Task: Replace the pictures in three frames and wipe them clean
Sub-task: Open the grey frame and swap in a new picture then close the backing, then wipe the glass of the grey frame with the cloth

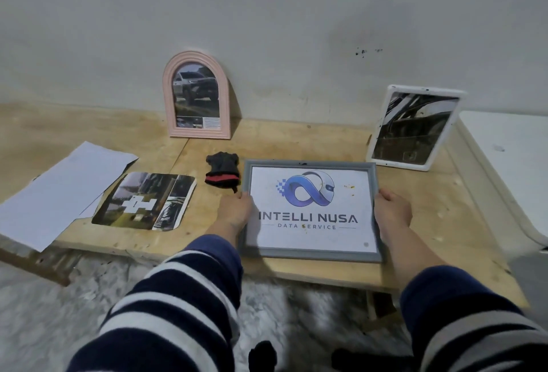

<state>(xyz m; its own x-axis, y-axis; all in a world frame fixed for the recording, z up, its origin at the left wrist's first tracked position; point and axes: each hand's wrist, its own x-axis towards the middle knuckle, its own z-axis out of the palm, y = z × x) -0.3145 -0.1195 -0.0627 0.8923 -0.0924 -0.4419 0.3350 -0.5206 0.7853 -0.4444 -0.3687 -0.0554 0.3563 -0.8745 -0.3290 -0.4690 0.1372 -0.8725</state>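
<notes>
Gripping rectangular grey frame [311,250]: left hand [235,208], right hand [391,208].

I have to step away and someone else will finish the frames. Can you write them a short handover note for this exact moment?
Left hand and right hand grip the side edges of the grey frame, flat on the wooden table, logo print inside, small specks on its face.
Pink arched frame and white frame lean on the wall, each with a picture in.
Dark cloth lies left of the grey frame; loose photo and white sheets further left.
Left: wipe the grey frame; which other frames are finished cannot be told.
</notes>
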